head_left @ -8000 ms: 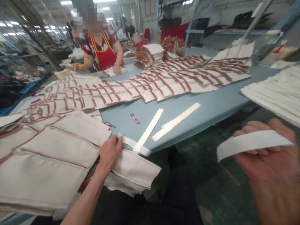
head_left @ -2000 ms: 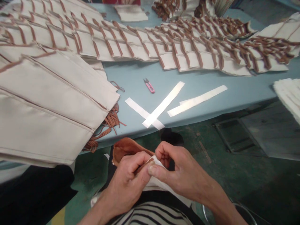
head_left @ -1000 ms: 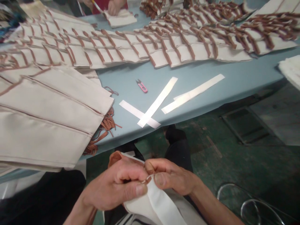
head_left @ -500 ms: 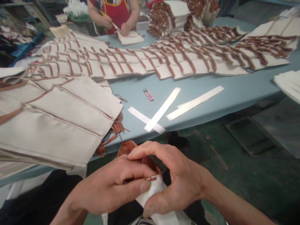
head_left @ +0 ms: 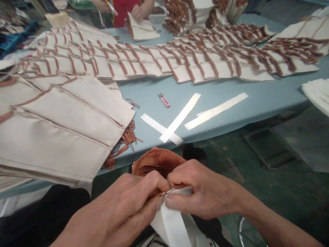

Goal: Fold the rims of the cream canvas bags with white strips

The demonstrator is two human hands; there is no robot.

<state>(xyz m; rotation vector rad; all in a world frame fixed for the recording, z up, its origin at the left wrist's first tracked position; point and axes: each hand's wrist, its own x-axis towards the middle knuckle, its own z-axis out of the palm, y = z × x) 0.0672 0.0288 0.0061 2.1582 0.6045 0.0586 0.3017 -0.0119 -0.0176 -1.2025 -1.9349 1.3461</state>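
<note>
In front of my lap I hold a white fabric bag with a brown lining (head_left: 159,158), its mouth facing away from me. My left hand (head_left: 133,199) pinches the bag's edge between thumb and bent fingers. Right beside it, my right hand (head_left: 195,187) grips the same edge, thumb on the near side. A white strip (head_left: 176,223) hangs down toward me from below the two thumbs. The pinched rim is partly hidden by my fingers.
On the blue table (head_left: 218,99) lie pink thread snips (head_left: 163,100) and several white strips (head_left: 180,118). A stack of cream fabric pieces (head_left: 66,127) stands at left, with brown cords (head_left: 128,135) beside it. Rows of brown-edged bags (head_left: 144,63) run behind. Across the table, a person's hand (head_left: 138,13) touches a bag.
My hands have come together at the bag's edge, both now pinching it. The brown lining shows wider open. The person opposite has lifted the bag's edge.
</note>
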